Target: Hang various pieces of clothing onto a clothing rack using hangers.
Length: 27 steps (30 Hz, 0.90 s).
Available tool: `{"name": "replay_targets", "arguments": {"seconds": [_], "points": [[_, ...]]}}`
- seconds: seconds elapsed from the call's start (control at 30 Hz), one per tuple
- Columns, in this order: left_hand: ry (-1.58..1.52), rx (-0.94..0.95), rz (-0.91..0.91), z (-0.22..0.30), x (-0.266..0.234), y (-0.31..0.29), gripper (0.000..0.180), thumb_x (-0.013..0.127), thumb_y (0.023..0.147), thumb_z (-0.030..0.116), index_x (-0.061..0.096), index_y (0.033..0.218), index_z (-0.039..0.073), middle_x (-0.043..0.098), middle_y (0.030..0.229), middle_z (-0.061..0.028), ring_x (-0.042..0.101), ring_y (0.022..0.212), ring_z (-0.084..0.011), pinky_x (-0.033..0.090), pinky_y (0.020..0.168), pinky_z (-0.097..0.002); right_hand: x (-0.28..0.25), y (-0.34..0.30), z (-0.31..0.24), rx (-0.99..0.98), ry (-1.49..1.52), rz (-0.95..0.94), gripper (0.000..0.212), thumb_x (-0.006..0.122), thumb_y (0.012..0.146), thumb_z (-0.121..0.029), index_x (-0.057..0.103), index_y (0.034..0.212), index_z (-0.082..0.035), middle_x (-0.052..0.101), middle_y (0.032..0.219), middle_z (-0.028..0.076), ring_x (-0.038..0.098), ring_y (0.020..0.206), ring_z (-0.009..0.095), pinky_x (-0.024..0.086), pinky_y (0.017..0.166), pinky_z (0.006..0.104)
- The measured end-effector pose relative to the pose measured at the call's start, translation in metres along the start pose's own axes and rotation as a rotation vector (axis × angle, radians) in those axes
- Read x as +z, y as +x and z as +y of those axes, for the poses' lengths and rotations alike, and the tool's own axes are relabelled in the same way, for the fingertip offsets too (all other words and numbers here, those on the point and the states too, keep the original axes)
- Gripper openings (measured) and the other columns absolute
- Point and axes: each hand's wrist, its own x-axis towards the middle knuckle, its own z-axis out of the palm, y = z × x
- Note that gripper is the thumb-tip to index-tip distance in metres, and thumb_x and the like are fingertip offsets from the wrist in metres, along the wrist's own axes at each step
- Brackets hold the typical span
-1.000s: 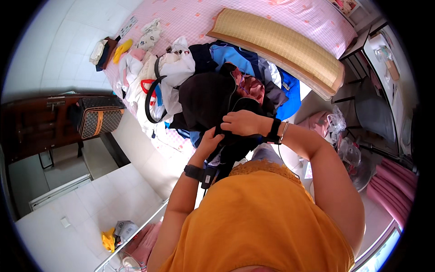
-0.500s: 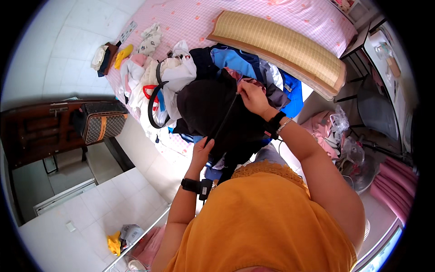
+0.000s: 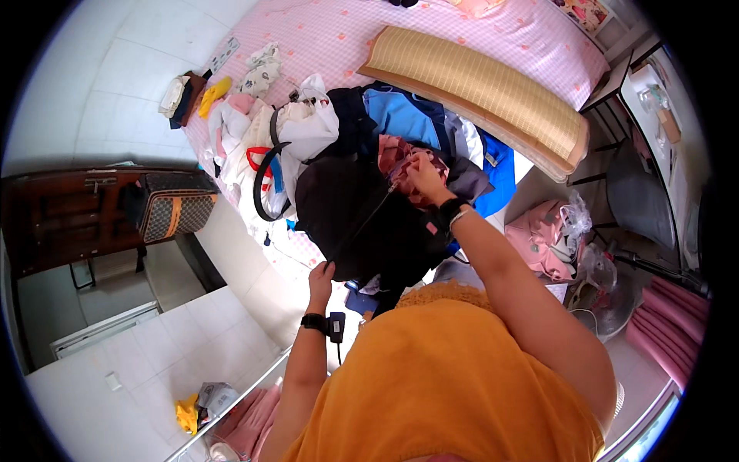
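A black garment (image 3: pixel 362 219) hangs spread over the edge of a bed covered in a pink sheet (image 3: pixel 323 38). My left hand (image 3: pixel 321 281) pinches its lower edge near my body. My right hand (image 3: pixel 422 175) grips the garment's upper edge farther out, over a pile of clothes (image 3: pixel 416 127) in blue, black and dark red. The fabric is stretched between the two hands. Both wrists wear dark bands.
A rolled straw mat (image 3: pixel 477 96) lies across the bed. A white bag with black handles (image 3: pixel 296 135) and small clothes sit to the left. A patterned suitcase (image 3: pixel 175 212) stands by dark wooden furniture. A pink bag (image 3: pixel 543 239) and a fan (image 3: pixel 608 296) are on the right.
My hands were close together on the black garment. They have moved apart, the right one up and away, the left one down toward me, pulling the fabric out flat.
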Motion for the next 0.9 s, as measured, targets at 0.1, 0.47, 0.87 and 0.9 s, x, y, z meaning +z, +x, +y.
{"name": "replay_targets", "arguments": {"seconds": [0.1, 0.47, 0.87, 0.9], "points": [[0.185, -0.13, 0.071, -0.05, -0.016, -0.013, 0.022, 0.06, 0.08, 0.018, 0.062, 0.083, -0.004, 0.06, 0.067, -0.0099, 0.055, 0.064, -0.0177, 0.043, 0.061, -0.0308, 0.009, -0.005, -0.004, 0.564, 0.144, -0.324, 0.035, 0.059, 0.082, -0.027, 0.053, 0.102, -0.001, 0.059, 0.083, 0.01, 0.057, 0.081, 0.022, 0.047, 0.072, 0.0304], [0.221, -0.206, 0.105, -0.032, -0.018, -0.003, 0.018, 0.061, 0.077, 0.013, 0.066, 0.085, -0.002, 0.063, 0.067, -0.0099, 0.058, 0.063, -0.019, 0.044, 0.061, -0.0312, -0.011, -0.042, 0.033, -0.511, 0.004, -0.632, 0.017, 0.048, 0.081, -0.006, 0.058, 0.092, 0.001, 0.056, 0.071, 0.008, 0.057, 0.069, 0.017, 0.043, 0.058, 0.0243], [0.11, -0.158, 0.111, -0.025, -0.04, -0.01, 0.019, 0.06, 0.078, 0.013, 0.064, 0.088, -0.003, 0.062, 0.069, -0.0102, 0.057, 0.065, -0.0158, 0.043, 0.062, -0.0282, -0.016, -0.049, -0.041, -0.084, 0.219, -0.753, 0.006, 0.055, 0.079, -0.005, 0.057, 0.082, 0.0, 0.059, 0.082, 0.012, 0.057, 0.076, 0.029, 0.044, 0.065, 0.0378], [0.104, -0.15, 0.11, -0.024, -0.039, -0.009, 0.019, 0.06, 0.078, 0.013, 0.064, 0.088, -0.003, 0.062, 0.069, -0.0102, 0.057, 0.065, -0.0158, 0.043, 0.062, -0.0282, -0.023, -0.049, -0.053, -0.122, 0.072, -0.815, 0.007, 0.057, 0.078, -0.007, 0.057, 0.081, 0.0, 0.06, 0.083, 0.012, 0.057, 0.076, 0.029, 0.044, 0.067, 0.0379]]}}
